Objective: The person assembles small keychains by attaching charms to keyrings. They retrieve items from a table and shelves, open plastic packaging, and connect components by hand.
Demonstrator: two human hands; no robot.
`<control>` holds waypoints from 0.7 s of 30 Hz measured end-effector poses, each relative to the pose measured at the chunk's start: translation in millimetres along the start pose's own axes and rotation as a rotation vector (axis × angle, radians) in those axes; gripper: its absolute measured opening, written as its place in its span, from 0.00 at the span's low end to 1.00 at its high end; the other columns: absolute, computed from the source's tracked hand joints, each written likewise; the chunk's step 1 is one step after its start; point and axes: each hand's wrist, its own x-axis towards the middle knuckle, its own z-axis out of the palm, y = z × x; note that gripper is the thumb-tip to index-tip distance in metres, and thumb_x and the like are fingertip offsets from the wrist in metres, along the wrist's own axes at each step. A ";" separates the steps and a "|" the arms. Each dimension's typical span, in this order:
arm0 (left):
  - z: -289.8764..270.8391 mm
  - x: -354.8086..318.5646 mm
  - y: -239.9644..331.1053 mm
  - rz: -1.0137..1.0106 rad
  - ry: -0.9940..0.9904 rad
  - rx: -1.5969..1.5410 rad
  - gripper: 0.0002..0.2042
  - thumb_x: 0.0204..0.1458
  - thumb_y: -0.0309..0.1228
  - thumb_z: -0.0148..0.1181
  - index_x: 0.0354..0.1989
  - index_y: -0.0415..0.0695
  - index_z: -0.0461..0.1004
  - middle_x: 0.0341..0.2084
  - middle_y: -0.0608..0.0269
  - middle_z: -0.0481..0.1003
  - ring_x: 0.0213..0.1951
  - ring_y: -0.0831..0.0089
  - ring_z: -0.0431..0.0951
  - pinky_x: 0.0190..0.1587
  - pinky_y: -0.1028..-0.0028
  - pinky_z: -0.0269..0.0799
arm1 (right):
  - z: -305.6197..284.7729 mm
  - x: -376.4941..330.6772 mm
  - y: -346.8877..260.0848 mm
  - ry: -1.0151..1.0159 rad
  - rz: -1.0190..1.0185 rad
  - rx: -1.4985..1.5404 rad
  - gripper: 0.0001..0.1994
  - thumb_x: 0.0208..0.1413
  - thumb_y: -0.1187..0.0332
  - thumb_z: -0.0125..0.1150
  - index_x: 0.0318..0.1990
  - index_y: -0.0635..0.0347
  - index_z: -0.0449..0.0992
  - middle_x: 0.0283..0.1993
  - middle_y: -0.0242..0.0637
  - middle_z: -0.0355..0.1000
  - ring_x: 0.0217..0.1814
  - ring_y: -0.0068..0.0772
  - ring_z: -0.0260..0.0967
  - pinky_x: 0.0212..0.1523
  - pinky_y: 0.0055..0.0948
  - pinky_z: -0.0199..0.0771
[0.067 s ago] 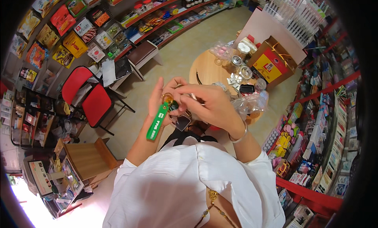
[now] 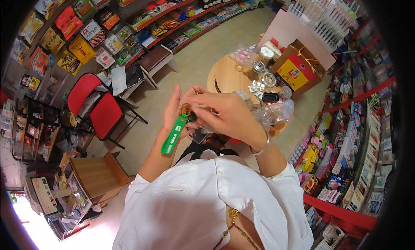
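Note:
Both my hands meet in front of my chest, working at a keychain. My left hand (image 2: 172, 113) is closed around it, thumb up and fingers curled. From that hand hangs the keychain's green strap (image 2: 173, 135), lying slanted over my wrist, with pale print on it. An amber-gold ring (image 2: 186, 109) sits at the strap's top, with small dark pieces beside it. My right hand (image 2: 229, 114) comes over from the right, fingers bent and pinched next to the ring; what they grip is hidden. Under the hands, a dark square piece (image 2: 197, 136) shows partly.
A round wooden table (image 2: 220, 68) ahead bears jars, blister packs, plastic bags and a red-yellow carton (image 2: 298, 70). At left stand a red folding chair (image 2: 106, 116) and a brown-topped bench (image 2: 155, 58). Loaded store shelves (image 2: 346, 155) line the right side.
My right hand has turned slightly and its fingers have moved closer over the ring, hiding a small shiny bit seen between them before. The green strap has shifted a little.

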 end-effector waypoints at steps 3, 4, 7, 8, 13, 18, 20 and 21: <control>10.6 -1.3 1.2 0.013 0.188 0.261 0.33 0.60 0.60 0.31 0.51 0.39 0.65 0.41 0.58 0.73 0.39 0.74 0.76 0.36 0.81 0.74 | 10.4 5.6 1.9 0.008 -0.091 -0.234 0.08 0.49 0.75 0.61 0.38 0.55 0.75 0.30 0.36 0.74 0.28 0.39 0.73 0.27 0.29 0.73; 16.7 -2.7 4.2 -0.004 0.214 0.322 0.34 0.60 0.60 0.30 0.53 0.39 0.64 0.41 0.58 0.73 0.39 0.74 0.76 0.36 0.81 0.74 | 14.7 5.1 2.0 0.021 -0.109 -0.277 0.08 0.49 0.74 0.61 0.38 0.55 0.74 0.30 0.37 0.74 0.29 0.39 0.73 0.28 0.29 0.73; 16.4 -6.2 7.7 -0.030 0.195 0.363 0.34 0.60 0.60 0.30 0.57 0.40 0.63 0.43 0.59 0.73 0.40 0.74 0.76 0.36 0.81 0.74 | 25.2 1.5 9.0 0.085 -0.162 -0.261 0.08 0.47 0.74 0.63 0.37 0.55 0.76 0.30 0.36 0.74 0.29 0.38 0.73 0.28 0.30 0.72; 14.7 -7.2 9.2 -0.034 0.171 0.352 0.34 0.60 0.60 0.30 0.58 0.40 0.62 0.44 0.59 0.72 0.41 0.73 0.76 0.35 0.81 0.74 | 22.8 0.2 9.8 0.091 -0.176 -0.235 0.08 0.46 0.75 0.63 0.36 0.55 0.77 0.30 0.36 0.74 0.29 0.39 0.73 0.28 0.30 0.72; 5.8 -19.0 45.6 -0.231 0.142 0.566 0.27 0.64 0.50 0.33 0.61 0.42 0.60 0.42 0.59 0.76 0.40 0.72 0.78 0.31 0.79 0.72 | -13.8 -3.1 9.9 0.102 -0.174 -0.063 0.07 0.47 0.77 0.65 0.35 0.59 0.78 0.28 0.36 0.73 0.24 0.31 0.69 0.24 0.25 0.67; 33.9 -25.7 94.6 -0.543 -0.015 1.372 0.18 0.61 0.30 0.37 0.58 0.40 0.59 0.37 0.58 0.77 0.24 0.72 0.79 0.28 0.75 0.71 | -26.2 -1.9 21.6 0.096 -0.164 -0.075 0.06 0.48 0.77 0.62 0.34 0.60 0.76 0.30 0.39 0.72 0.28 0.38 0.70 0.28 0.28 0.70; 40.8 -27.1 100.6 -0.620 -0.027 1.493 0.15 0.59 0.26 0.39 0.54 0.39 0.59 0.34 0.57 0.77 0.18 0.72 0.76 0.23 0.77 0.68 | -22.5 -1.6 28.7 0.076 -0.178 -0.108 0.05 0.49 0.77 0.63 0.34 0.60 0.77 0.29 0.38 0.70 0.28 0.36 0.69 0.28 0.27 0.69; 48.8 -27.0 104.4 -0.648 -0.094 1.455 0.14 0.60 0.27 0.39 0.53 0.39 0.59 0.35 0.56 0.77 0.18 0.72 0.76 0.23 0.77 0.68 | -21.5 -1.6 30.5 0.060 -0.156 -0.131 0.05 0.49 0.77 0.63 0.34 0.61 0.77 0.29 0.38 0.70 0.28 0.35 0.68 0.29 0.26 0.69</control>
